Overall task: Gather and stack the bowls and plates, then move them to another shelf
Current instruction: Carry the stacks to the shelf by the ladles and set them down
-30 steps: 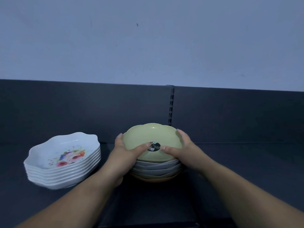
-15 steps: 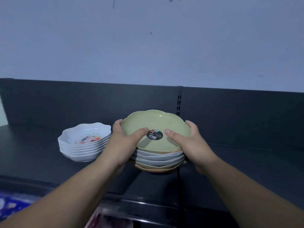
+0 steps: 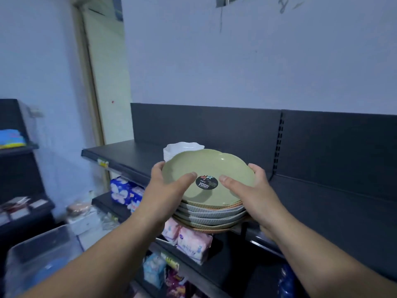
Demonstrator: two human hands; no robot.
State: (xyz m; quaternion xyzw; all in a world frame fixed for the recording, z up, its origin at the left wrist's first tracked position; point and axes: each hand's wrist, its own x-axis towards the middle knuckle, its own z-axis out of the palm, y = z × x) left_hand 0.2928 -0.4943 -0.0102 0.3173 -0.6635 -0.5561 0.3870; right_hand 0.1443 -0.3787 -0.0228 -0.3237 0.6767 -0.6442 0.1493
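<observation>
Your left hand [image 3: 165, 190] and right hand [image 3: 250, 193] hold a stack of shallow scalloped-edge plates [image 3: 209, 214] between them, clear of the dark top shelf [image 3: 133, 155] and out in front of its edge. Each grip is closed around a side of the stack: thumbs lie flat on the upper face of the pale green top plate [image 3: 206, 171], fingers curl over the rim and underneath. Your thumbs point toward a round black label sticker [image 3: 206, 183] on that plate, one on each side of it and just short of touching it. Below the green plate you can see ribbed grey plates, with orange-tan ones among them and at the bottom; the exact count is hard to read because the edges overlap.

Behind the held stack, a pile of white wavy-rimmed bowls [image 3: 182, 148] stands on the top shelf, partly hidden by the green plate. Under the stack, pink soft packets [image 3: 193, 244] sit on a lower shelf [image 3: 225, 269]. A clear plastic bin [image 3: 38, 250] is low on your left.
</observation>
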